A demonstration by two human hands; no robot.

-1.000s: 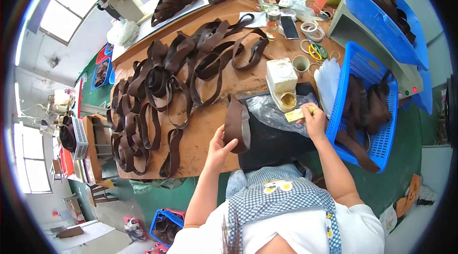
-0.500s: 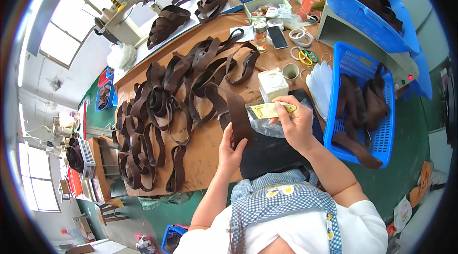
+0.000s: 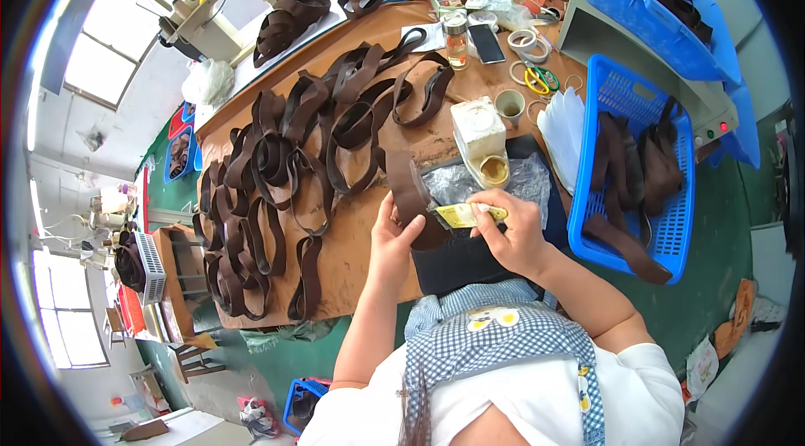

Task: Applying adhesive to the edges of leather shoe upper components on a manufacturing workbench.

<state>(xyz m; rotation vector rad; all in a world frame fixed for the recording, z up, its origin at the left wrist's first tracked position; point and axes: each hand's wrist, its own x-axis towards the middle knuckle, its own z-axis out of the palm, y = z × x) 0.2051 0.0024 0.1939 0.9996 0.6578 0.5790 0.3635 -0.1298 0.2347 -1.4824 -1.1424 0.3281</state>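
Observation:
My left hand [image 3: 392, 236] is closed around a dark brown strap [image 3: 408, 190], its thumb lying near the lower part of the loop. In my right hand [image 3: 516, 232] is a flat brush [image 3: 461, 215] with a pale yellow handle, pinched between thumb and fingers. The brush's tip meets the strap's right edge, just beside my left thumb. Beyond my right hand stands a white block-shaped container [image 3: 478, 127], with a small round pot [image 3: 495, 169] of yellowish stuff at its near side. Crumpled clear plastic [image 3: 528, 182] lies on the black mat [image 3: 453, 266] under my hands.
Many looped brown straps [image 3: 277, 157] cover the brown table [image 3: 348, 257] to the left. At right, a blue basket [image 3: 685, 220] holds more straps. Farther back are a cup [image 3: 509, 104], scissors [image 3: 537, 80], tape rolls [image 3: 528, 44], a glass jar [image 3: 455, 39] and a phone [image 3: 485, 44].
My right hand has brought the brush down against the strap's edge. The strap has shifted slightly left and down with my left hand. The small round pot has come into sight.

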